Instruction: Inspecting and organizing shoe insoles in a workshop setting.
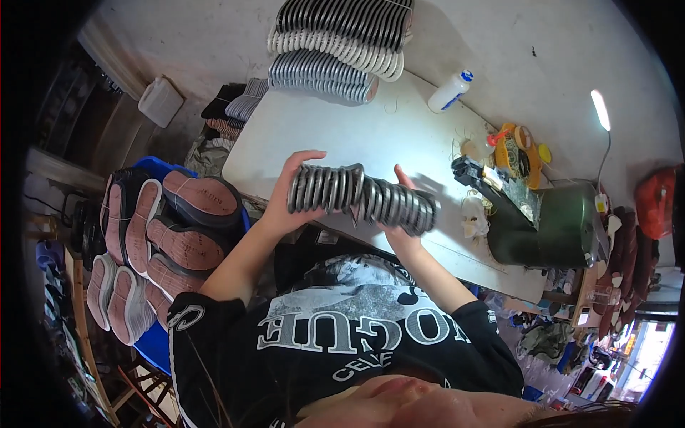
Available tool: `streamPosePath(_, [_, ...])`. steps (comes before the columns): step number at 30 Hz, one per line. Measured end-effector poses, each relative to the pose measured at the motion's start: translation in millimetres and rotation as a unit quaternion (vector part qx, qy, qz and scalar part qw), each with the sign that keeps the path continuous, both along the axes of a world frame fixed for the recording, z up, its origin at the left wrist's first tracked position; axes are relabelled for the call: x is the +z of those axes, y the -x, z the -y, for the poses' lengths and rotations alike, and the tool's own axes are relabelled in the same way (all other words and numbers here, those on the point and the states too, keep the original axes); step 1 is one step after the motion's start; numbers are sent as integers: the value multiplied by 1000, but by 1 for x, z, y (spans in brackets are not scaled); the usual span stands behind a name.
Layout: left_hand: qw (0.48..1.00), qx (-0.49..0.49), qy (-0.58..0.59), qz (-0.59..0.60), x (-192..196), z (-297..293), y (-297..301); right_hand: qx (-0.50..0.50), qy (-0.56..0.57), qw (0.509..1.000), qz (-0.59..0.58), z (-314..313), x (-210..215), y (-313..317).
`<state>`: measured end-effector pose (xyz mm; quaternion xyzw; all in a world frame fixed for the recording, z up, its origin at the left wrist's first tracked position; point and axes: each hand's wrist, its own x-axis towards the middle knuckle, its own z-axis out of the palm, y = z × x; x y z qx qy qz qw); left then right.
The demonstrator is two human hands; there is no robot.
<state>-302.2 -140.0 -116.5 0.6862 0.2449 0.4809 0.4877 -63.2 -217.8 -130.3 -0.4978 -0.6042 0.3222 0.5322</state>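
Both my hands hold one long stack of grey insoles above the near edge of the white table. My left hand grips the stack's left end, fingers curled over the top. My right hand supports the right part from behind and below, mostly hidden by the insoles. The stack sags a little toward the right and its right end is blurred.
More stacked grey and white insoles lie at the table's far side. A white bottle with a blue cap, tape rolls and a dark green sewing machine stand to the right. Shoes with brown soles fill a blue crate on the left.
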Motion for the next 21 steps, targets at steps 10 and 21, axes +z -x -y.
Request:
streamPosePath(10, [767, 186, -76, -609, 5, -67, -23, 33, 504, 759, 411, -59, 63, -26])
streamPosePath(21, [817, 22, 75, -571, 8, -59, -25, -100, 405, 908, -44, -11, -4, -43])
